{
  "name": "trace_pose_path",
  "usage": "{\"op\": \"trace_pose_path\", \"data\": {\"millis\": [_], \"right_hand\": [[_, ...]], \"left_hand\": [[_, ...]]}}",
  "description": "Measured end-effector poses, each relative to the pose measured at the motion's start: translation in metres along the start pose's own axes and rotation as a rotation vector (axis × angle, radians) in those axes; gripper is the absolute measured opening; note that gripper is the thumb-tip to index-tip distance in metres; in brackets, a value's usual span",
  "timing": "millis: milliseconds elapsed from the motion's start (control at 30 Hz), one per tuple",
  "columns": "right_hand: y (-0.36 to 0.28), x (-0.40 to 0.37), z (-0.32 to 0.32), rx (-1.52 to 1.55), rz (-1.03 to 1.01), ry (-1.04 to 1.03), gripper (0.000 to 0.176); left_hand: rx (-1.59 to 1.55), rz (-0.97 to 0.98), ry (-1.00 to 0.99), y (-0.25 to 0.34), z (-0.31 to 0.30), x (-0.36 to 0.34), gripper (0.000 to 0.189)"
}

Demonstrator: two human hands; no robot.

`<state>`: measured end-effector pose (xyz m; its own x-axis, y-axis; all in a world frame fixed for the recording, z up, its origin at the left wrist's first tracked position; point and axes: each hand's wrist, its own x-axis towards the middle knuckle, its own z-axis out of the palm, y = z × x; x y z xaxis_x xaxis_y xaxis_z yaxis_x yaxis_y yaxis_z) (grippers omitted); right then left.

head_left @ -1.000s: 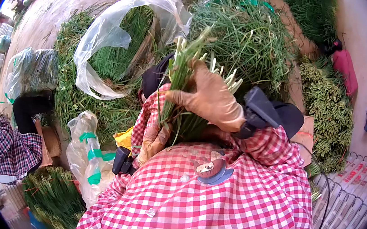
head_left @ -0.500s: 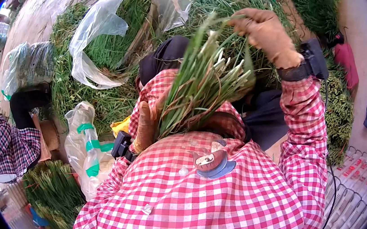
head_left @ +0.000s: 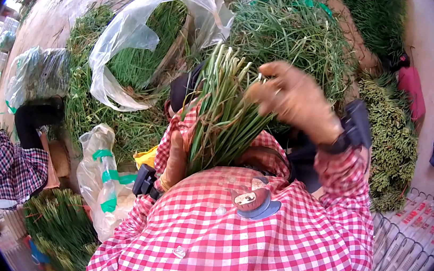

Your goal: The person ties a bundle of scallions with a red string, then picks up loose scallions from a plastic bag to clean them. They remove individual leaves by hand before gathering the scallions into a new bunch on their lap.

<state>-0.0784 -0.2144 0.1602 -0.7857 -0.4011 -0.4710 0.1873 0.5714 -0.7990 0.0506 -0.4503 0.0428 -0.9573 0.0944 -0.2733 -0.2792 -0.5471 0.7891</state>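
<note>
My left hand (head_left: 176, 157), in a brown glove, is closed around the lower part of a bunch of chives (head_left: 224, 115) and holds it upright against my chest. The pale stem ends point up and away from me. A few brownish, withered leaves hang along the bunch. Beside the upper right of the stalks is my right hand (head_left: 293, 101), gloved too and smeared by motion. Its thumb and fingers look apart, with nothing visible between them.
Ahead lies a big heap of loose greens (head_left: 292, 42). A clear plastic bag (head_left: 128, 23) stands open around more greens. Taped plastic (head_left: 108, 176) lies left, near a person in a plaid shirt (head_left: 15, 171). Wire-edged racks (head_left: 409, 237) and a pink item (head_left: 410, 90) are at right.
My right hand has come down from above the heap to the side of the bunch, and the strands it pinched are gone from its fingers. My left hand keeps its hold.
</note>
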Motion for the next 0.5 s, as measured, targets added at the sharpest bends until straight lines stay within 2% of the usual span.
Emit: {"op": "trace_pose_path", "data": {"millis": [33, 67, 133, 200, 233, 300, 333, 367, 400, 433, 500], "right_hand": [[0.006, 0.003, 0.019, -0.165, -0.107, 0.038, 0.112], [0.009, 0.005, 0.038, -0.189, -0.131, 0.008, 0.124], [0.025, 0.021, 0.086, -0.226, -0.232, 0.131, 0.109], [0.039, 0.027, 0.097, -0.130, -0.419, 0.197, 0.080], [0.032, 0.023, 0.083, -0.117, -0.402, 0.105, 0.066], [0.030, 0.023, 0.058, -0.170, -0.455, 0.174, 0.026], [0.037, 0.032, 0.039, -0.170, -0.425, 0.255, 0.021], [0.036, 0.038, 0.020, -0.194, -0.483, 0.336, 0.021], [0.027, 0.039, 0.002, -0.063, -0.197, 0.267, 0.021], [0.038, 0.053, -0.013, -0.138, -0.313, 0.323, 0.021], [0.029, 0.061, -0.044, 0.057, -0.078, 0.263, 0.018]], "left_hand": [[0.014, 0.014, -0.023, -0.001, 0.001, -0.001, 0.069], [0.029, 0.031, -0.047, -0.003, 0.001, -0.002, 0.070], [0.047, 0.070, -0.087, -0.005, 0.002, -0.002, 0.071], [0.042, 0.076, -0.078, -0.006, 0.002, 0.001, 0.071], [0.036, -0.023, 0.003, 0.001, 0.007, -0.001, 0.089], [-0.063, -0.063, 0.022, 0.011, 0.021, 0.002, 0.096], [-0.068, -0.082, 0.025, 0.012, 0.020, 0.002, 0.095], [-0.065, -0.084, 0.015, 0.009, 0.018, 0.001, 0.095], [-0.049, -0.087, -0.003, 0.005, 0.015, -0.001, 0.094], [-0.035, -0.090, -0.019, 0.001, 0.011, -0.001, 0.094], [-0.003, -0.085, -0.065, -0.004, 0.007, -0.001, 0.093]]}}
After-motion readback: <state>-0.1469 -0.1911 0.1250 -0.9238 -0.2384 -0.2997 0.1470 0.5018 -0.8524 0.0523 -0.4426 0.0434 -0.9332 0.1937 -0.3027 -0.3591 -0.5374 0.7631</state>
